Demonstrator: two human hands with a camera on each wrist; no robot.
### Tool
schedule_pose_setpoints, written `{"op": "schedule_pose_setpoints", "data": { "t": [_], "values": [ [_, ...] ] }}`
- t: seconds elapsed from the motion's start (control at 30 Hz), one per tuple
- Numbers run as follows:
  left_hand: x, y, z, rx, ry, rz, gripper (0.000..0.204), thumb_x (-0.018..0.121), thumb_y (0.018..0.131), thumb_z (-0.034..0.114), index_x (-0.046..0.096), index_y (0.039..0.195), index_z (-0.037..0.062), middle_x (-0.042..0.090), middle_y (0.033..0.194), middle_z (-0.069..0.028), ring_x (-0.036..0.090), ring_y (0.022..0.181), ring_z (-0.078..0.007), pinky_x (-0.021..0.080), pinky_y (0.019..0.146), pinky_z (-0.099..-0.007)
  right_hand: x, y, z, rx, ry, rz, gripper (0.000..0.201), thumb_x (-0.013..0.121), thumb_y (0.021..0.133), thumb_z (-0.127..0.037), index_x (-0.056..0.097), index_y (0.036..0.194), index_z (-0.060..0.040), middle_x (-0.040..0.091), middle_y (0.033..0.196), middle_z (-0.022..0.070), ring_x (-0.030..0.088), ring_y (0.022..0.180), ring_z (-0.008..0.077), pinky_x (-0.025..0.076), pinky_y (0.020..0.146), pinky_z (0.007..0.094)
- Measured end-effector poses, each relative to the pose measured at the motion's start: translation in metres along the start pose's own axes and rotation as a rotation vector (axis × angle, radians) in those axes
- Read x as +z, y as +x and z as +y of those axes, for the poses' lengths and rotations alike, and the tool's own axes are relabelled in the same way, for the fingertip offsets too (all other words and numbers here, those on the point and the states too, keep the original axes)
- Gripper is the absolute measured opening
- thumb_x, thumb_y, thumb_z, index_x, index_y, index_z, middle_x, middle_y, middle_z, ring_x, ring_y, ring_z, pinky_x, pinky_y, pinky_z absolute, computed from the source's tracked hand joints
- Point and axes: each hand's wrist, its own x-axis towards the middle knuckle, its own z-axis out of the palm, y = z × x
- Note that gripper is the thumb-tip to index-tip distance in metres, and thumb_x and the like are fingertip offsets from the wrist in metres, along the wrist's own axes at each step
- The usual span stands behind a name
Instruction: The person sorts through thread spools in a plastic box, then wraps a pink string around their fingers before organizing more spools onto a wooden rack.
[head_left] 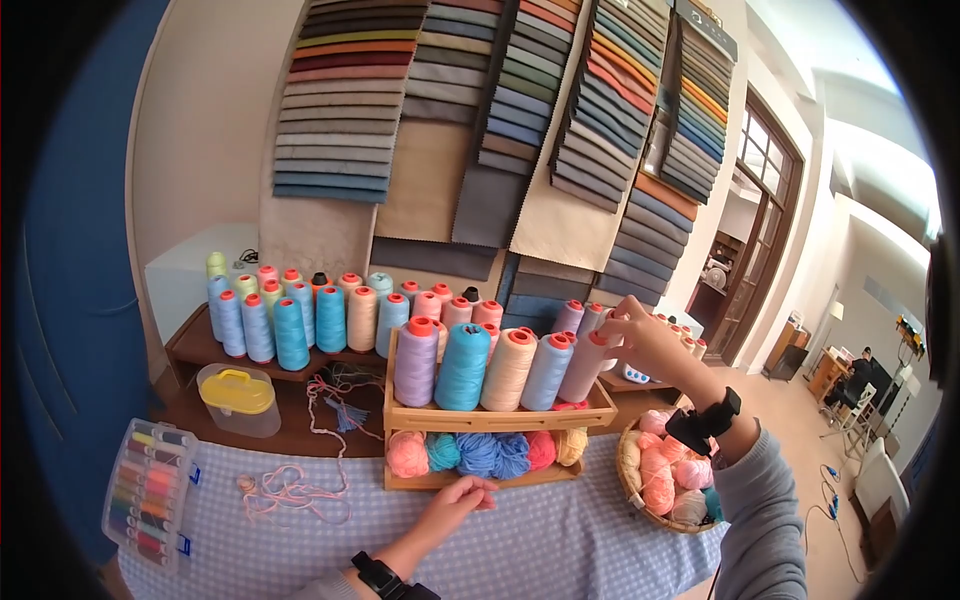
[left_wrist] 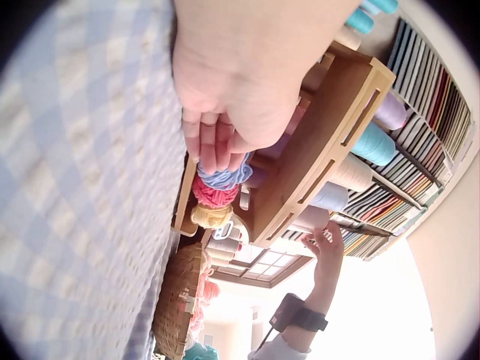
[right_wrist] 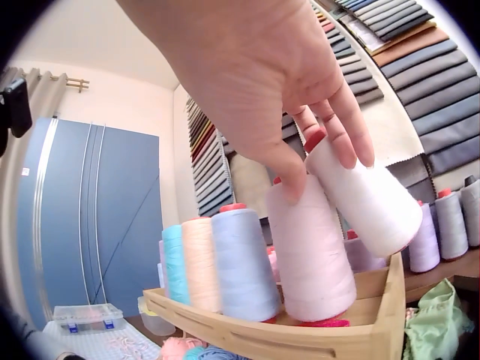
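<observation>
My right hand (head_left: 640,340) is at the right end of a two-tier wooden rack (head_left: 500,424). In the right wrist view its fingers curl over the top of a white thread cone (right_wrist: 375,210), tilted above the rack's end, while the thumb lies against a pale pink thread cone (right_wrist: 309,259). Lilac (head_left: 415,368), turquoise (head_left: 462,372), peach (head_left: 508,375) and light blue (head_left: 548,375) cones stand along the top tier. Balls of yarn (head_left: 478,454) fill the lower tier. Just before it, my left hand (head_left: 455,500) hovers over the checked cloth with fingers loosely bent, nothing in them.
Many thread cones (head_left: 291,335) stand on a brown shelf behind. A yarn basket (head_left: 632,470) is at right. At left are a yellow-lidded tub (head_left: 240,400), a clear thread case (head_left: 150,490) and loose pink yarn (head_left: 290,492). Fabric swatches (head_left: 335,120) hang on the wall.
</observation>
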Motion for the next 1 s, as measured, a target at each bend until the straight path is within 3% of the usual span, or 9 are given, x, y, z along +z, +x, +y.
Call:
{"op": "schedule_pose_setpoints", "data": {
  "t": [0.33, 0.4, 0.47, 0.57, 0.8, 1.0],
  "values": [
    [0.001, 0.002, -0.004, 0.004, -0.011, -0.002, 0.019, 0.041, 0.09, 0.006, 0.053, 0.103, -0.0026, 0.054, 0.092, -0.0049, 0.054, 0.085, -0.0104, 0.047, 0.08, -0.0244, 0.013, 0.007, 0.001, 0.105, 0.11, -0.028, 0.022, 0.068, 0.071, -0.012, 0.063, 0.092, -0.0071, 0.046, 0.1, 0.0128, 0.055, 0.084, 0.0301, 0.045, 0.075, 0.0356],
    [0.0, 0.002, -0.005, 0.021, -0.001, -0.018, 0.021, 0.041, 0.091, 0.009, 0.051, 0.105, -0.0029, 0.054, 0.094, -0.0062, 0.056, 0.088, -0.0136, 0.046, 0.083, -0.0251, 0.016, 0.007, 0.006, 0.127, 0.126, -0.007, 0.022, 0.067, 0.071, -0.012, 0.063, 0.092, -0.0069, 0.046, 0.099, 0.0129, 0.054, 0.085, 0.0298, 0.045, 0.076, 0.0353],
    [0.0, 0.001, -0.002, 0.017, 0.003, -0.019, 0.021, 0.041, 0.091, 0.009, 0.051, 0.105, -0.0029, 0.054, 0.094, -0.0062, 0.056, 0.088, -0.0136, 0.046, 0.083, -0.0249, 0.015, 0.008, 0.01, 0.096, 0.103, -0.024, 0.02, 0.067, 0.072, -0.008, 0.064, 0.091, -0.0057, 0.047, 0.097, 0.0108, 0.051, 0.091, 0.0267, 0.046, 0.076, 0.0308],
    [0.0, 0.001, -0.001, 0.007, 0.012, -0.022, 0.021, 0.041, 0.092, 0.009, 0.051, 0.105, -0.0029, 0.055, 0.094, -0.0062, 0.056, 0.089, -0.0137, 0.046, 0.083, -0.0246, 0.008, 0.008, 0.009, 0.08, 0.159, -0.096, 0.02, 0.067, 0.071, -0.008, 0.064, 0.091, -0.0053, 0.046, 0.096, 0.0103, 0.049, 0.092, 0.0269, 0.044, 0.079, 0.0309],
    [0.001, 0.002, -0.004, 0.011, -0.015, -0.001, 0.019, 0.041, 0.09, 0.006, 0.053, 0.102, -0.0027, 0.055, 0.09, -0.005, 0.056, 0.083, -0.0107, 0.047, 0.079, -0.0234, 0.003, 0.007, 0.002, 0.037, 0.183, -0.104, 0.019, 0.068, 0.071, -0.009, 0.065, 0.09, -0.0052, 0.046, 0.095, 0.0084, 0.049, 0.087, 0.0225, 0.045, 0.075, 0.0275],
    [0.0, 0.003, -0.006, -0.001, -0.019, 0.0, 0.019, 0.041, 0.091, 0.006, 0.053, 0.102, -0.0026, 0.055, 0.088, -0.0049, 0.057, 0.083, -0.0111, 0.047, 0.079, -0.0227, -0.008, 0.005, 0.003, 0.172, 0.254, -0.182, 0.032, 0.065, 0.073, -0.004, 0.059, 0.104, -0.0084, 0.046, 0.1, 0.0082, 0.051, 0.086, 0.0183, 0.046, 0.075, 0.0274]
  ]
}}
